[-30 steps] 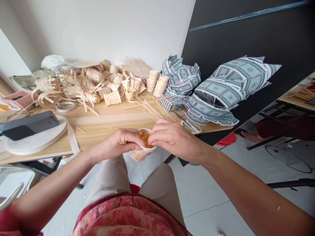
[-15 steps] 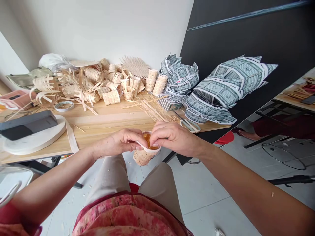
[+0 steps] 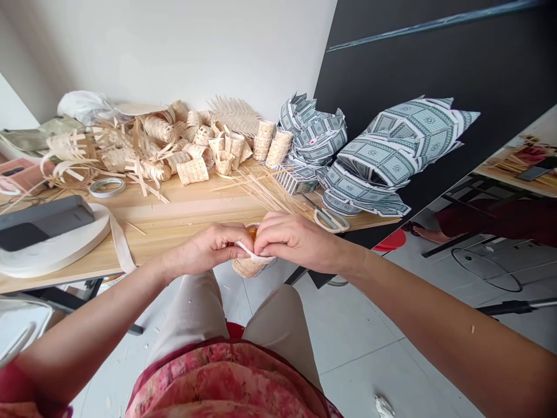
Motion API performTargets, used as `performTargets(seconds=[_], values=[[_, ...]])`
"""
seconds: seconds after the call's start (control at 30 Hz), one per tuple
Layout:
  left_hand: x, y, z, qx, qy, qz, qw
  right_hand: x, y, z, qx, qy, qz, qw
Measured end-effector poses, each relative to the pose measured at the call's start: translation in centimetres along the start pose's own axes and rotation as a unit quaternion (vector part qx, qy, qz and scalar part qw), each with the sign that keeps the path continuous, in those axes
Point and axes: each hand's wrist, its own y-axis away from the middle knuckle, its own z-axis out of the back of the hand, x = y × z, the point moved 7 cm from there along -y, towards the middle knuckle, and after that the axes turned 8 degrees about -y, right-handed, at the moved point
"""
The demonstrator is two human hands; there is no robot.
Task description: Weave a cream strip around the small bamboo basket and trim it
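A small woven straw basket (image 3: 248, 267) with a white rim band and an orange inside is held just off the near edge of the wooden table (image 3: 191, 217), above my lap. My left hand (image 3: 209, 249) grips its left side with fingers pinched on the white band. My right hand (image 3: 293, 239) covers the right side, its fingertips pressed on the rim. Both hands are closed on the basket and their fingertips nearly meet over the opening. Most of the basket is hidden by my fingers.
On the table lie a pile of small woven baskets and straw strips (image 3: 174, 145), loose thin sticks (image 3: 261, 188), scissors (image 3: 328, 217), a tape ring (image 3: 107, 187), a white band roll (image 3: 56, 247) with a dark phone (image 3: 43, 217) on it, and patterned paper shapes (image 3: 378, 157).
My hands have drawn closer together over the basket's opening, so less of the orange inside shows. The basket sits a little higher and further left than half a second ago.
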Motion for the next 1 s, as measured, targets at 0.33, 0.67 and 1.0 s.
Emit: performTargets(seconds=[0.33, 0.67, 1.0], values=[[0.1, 0.0, 0.1, 0.006, 0.009, 0.014, 1.000, -0.9, -0.4, 0.5, 0.012, -0.019, 0.019, 1.000], [0.9, 0.4, -0.6, -0.023, -0.013, 0.045, 0.999, -1.5, -0.4, -0.8, -0.009, -0.086, 0.021, 0.996], [1.1, 0.1, -0.3, 0.003, 0.029, 0.038, 0.999, -1.7, -0.9, -0.5, 0.069, -0.052, 0.003, 0.996]])
